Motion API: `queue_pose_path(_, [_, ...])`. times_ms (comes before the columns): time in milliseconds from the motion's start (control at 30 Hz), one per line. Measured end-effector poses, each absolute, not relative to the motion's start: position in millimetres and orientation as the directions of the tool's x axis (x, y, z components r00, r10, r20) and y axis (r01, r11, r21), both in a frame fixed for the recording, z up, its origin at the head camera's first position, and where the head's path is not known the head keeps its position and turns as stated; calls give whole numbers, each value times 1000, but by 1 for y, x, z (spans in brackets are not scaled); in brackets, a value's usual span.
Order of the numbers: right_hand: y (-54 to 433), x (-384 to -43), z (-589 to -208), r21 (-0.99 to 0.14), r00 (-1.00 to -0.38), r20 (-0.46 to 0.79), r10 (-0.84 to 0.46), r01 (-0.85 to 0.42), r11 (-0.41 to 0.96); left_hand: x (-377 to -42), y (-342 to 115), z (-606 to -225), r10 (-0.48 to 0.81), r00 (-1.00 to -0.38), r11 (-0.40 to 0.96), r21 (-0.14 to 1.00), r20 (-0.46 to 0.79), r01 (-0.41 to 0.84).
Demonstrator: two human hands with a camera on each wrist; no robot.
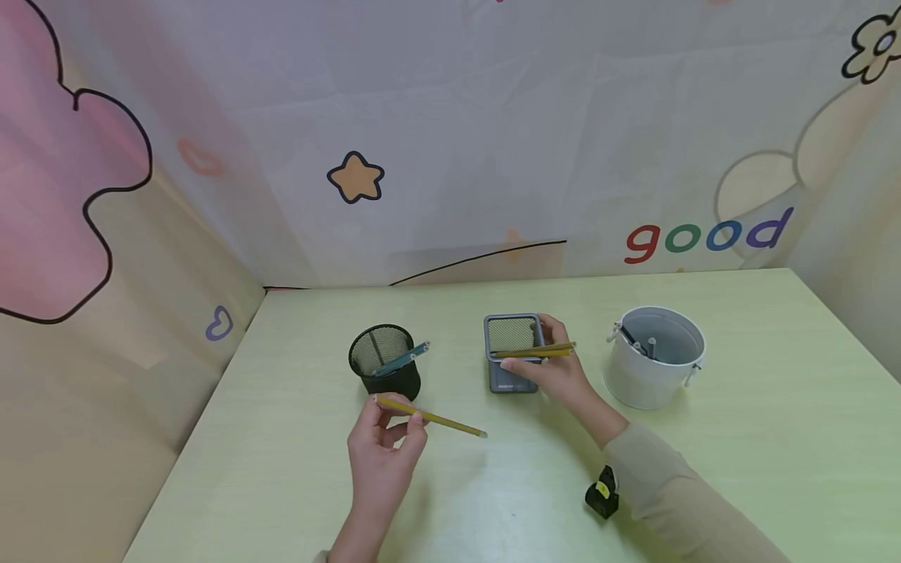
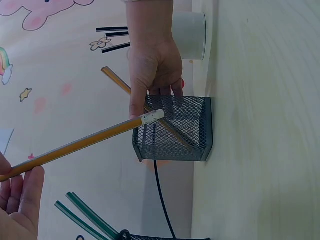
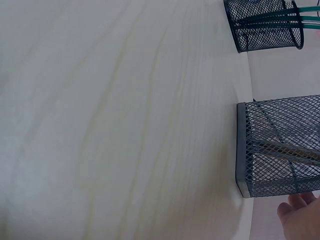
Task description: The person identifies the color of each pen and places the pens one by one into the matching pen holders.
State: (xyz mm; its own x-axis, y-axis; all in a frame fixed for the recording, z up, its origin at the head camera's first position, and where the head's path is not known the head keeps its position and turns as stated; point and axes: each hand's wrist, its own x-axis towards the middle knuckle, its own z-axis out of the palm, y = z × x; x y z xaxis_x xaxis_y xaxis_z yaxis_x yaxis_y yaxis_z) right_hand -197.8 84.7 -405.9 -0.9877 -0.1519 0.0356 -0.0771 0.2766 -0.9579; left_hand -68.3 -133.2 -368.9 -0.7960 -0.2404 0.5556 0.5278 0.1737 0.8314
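Observation:
My left hand [image 1: 383,450] pinches a yellow pencil [image 1: 450,423] between thumb and fingers, over the front middle of the table. In the left wrist view the white end of this pencil [image 2: 80,146] overlaps the grey square mesh pen holder [image 2: 200,130]. My right hand [image 1: 559,375] grips that pen holder [image 1: 512,379] at its right side, thumb near the front rim. Yellow pencils [image 1: 556,352] lean out of it to the right. The right wrist view catches the right hand's fingers [image 3: 300,215] just below the mesh wall.
A round black mesh holder [image 1: 394,383] with green pencils [image 1: 401,360] stands to the left. At the right is a white bucket [image 1: 644,383] with black and grey sticks inside. A black tape measure [image 1: 601,494] lies by the right sleeve. A printed cloth [image 1: 450,141] hangs behind the table.

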Motion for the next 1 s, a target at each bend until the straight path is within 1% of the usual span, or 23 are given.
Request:
queue_pose_path(267, [85, -198, -406, -961, -988, 50, -148, -88, 261, -76, -131, -369, -259, -666, 133, 708, 700, 693])
queue_pose_path(467, [85, -199, -406, -961, -986, 66, -151, -104, 257, -83, -128, -368, -285, -569, 124, 618, 771, 776])
queue_pose_path(600, [85, -198, -407, -961, -985, 72, -154, -110, 254, -88, -125, -366, -299, -533, 114, 584, 791, 803])
queue_pose_path(1000, [85, -197, -407, -961, -985, 73, -156, -111, 252, -100, -113, -364, -330, -479, 90, 532, 814, 842])
